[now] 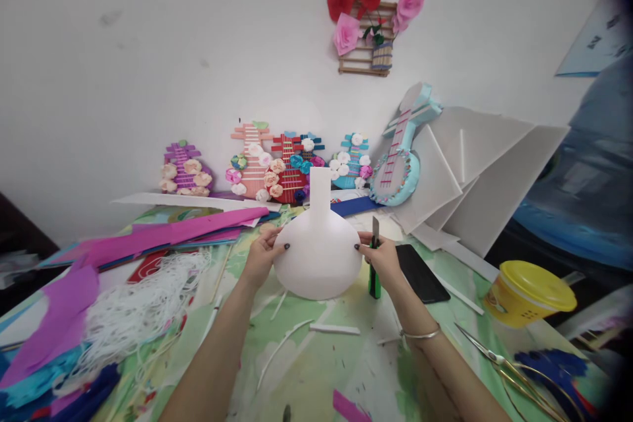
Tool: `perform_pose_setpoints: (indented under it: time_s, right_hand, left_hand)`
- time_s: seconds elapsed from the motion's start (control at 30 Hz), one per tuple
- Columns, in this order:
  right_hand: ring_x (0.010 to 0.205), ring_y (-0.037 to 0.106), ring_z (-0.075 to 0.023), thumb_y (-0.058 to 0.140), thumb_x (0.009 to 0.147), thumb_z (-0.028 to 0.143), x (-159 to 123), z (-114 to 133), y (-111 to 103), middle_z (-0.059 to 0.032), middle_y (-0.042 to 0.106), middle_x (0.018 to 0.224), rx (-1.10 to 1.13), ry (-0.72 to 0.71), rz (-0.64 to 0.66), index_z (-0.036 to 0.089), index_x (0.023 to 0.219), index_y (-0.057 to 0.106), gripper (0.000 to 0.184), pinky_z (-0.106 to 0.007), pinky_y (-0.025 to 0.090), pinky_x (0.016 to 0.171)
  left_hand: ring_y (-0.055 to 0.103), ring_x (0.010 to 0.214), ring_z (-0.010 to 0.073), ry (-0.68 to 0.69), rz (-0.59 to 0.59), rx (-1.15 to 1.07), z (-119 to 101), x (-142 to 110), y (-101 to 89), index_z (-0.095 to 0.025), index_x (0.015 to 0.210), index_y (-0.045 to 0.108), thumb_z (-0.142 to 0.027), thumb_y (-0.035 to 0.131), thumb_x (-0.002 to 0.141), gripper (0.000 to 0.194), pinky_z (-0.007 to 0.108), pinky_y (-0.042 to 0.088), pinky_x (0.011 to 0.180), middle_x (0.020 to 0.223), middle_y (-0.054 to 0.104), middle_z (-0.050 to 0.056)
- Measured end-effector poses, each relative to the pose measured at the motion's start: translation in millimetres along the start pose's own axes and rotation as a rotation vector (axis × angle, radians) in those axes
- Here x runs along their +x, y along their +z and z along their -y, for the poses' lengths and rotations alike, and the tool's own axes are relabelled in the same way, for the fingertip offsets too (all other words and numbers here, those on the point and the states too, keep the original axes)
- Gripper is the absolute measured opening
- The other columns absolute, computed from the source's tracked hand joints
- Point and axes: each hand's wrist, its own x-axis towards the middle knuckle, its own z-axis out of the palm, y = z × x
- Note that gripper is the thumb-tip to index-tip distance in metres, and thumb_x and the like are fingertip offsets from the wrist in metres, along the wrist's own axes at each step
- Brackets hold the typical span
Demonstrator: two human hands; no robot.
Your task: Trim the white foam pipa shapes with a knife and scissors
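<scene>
A pale, smudged wall (173, 72) fills my view behind the white lute-shaped cutout (317, 260), and a table (301, 366) under a green-and-yellow patterned cover spreads below it, strewn with white offcuts. To the cutout's right and behind, large pale boards (494, 145) lean in a stack; high above them, well right of the cutout, a poster (601, 36) carries dark characters I can't read from here. Decorated lute-shaped pieces (252, 165) line the wall behind the cutout, which itself stands neck up over the table between the two hands. The left hand (261, 256) pinches its left edge, thumb in front, other fingers partly hidden behind; the right hand (384, 260) pinches the right edge likewise. A yellow tub (527, 297) sits well right of the cutout. Just beside the cutout's right edge, a green-and-black cutter (374, 287) stands upright in the right hand, blade up. Smallest are the tub's dark printed marks, too tiny to make out.
</scene>
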Motion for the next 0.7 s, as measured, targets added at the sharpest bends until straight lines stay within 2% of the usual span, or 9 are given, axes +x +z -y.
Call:
perform_pose_setpoints:
  time_s: [0.17,0.33,0.4,0.57,0.63,0.7]
  right_hand:
    - [0.043,0.036,-0.0061,0.072,0.052,0.026,4.2,-7.3,-3.3,-0.0041,0.063,0.063,0.053,0.052,0.013,0.009,0.081,0.067,0.033,-0.023,0.027,0.041]
    - [0.042,0.033,-0.0049,0.073,0.053,0.029,6.4,-7.2,-7.4,0.0004,0.059,0.059,0.125,0.061,0.060,0.012,0.085,0.066,0.037,-0.022,0.025,0.041]
    - [0.042,0.034,-0.0051,0.074,0.052,0.029,7.5,-7.7,-9.2,0.0016,0.058,0.057,0.142,0.069,0.083,0.012,0.085,0.066,0.038,-0.022,0.026,0.041]
    - [0.042,0.037,-0.0054,0.077,0.052,0.026,10.1,-13.0,-11.6,0.0030,0.056,0.054,0.136,0.093,0.140,0.011,0.083,0.065,0.037,-0.022,0.029,0.041]
    - [0.042,0.039,-0.0051,0.076,0.059,0.027,10.7,-16.9,-9.6,0.0044,0.054,0.055,0.118,0.104,0.146,0.011,0.084,0.063,0.032,-0.021,0.032,0.041]
    - [0.047,0.046,-0.0062,0.067,0.073,0.029,10.9,-21.1,-5.5,0.0034,0.056,0.064,0.096,0.118,0.145,0.012,0.088,0.060,0.024,-0.020,0.039,0.045]
  left_hand:
    - [0.063,0.087,0.0227,-0.117,0.068,-0.015,12.3,-3.0,-6.5,-0.013,0.111,0.056,-0.025,0.079,0.051,0.065,0.033,0.050,0.074,0.101,0.067,0.012]
    - [0.064,0.078,0.0244,-0.260,0.156,0.025,20.6,-8.6,-13.7,-0.010,0.101,0.062,-0.021,0.078,0.053,0.052,0.035,0.052,0.064,0.094,0.068,0.015]
    - [0.064,0.074,0.0229,-0.267,0.134,0.029,24.4,-7.6,-15.6,-0.010,0.099,0.062,-0.022,0.078,0.054,0.049,0.034,0.053,0.060,0.094,0.068,0.015]
    - [0.063,0.080,0.0185,-0.172,-0.019,-0.020,29.9,-2.2,-15.4,-0.015,0.105,0.058,-0.026,0.077,0.056,0.054,0.031,0.053,0.068,0.101,0.067,0.010]
    - [0.064,0.079,0.0188,-0.150,-0.068,-0.028,29.0,-1.7,-13.2,-0.015,0.105,0.058,-0.026,0.079,0.053,0.057,0.030,0.053,0.067,0.099,0.068,0.010]
    - [0.064,0.076,0.0193,-0.137,-0.101,-0.033,27.4,-2.0,-9.7,-0.014,0.105,0.058,-0.025,0.080,0.051,0.060,0.030,0.054,0.064,0.094,0.069,0.010]
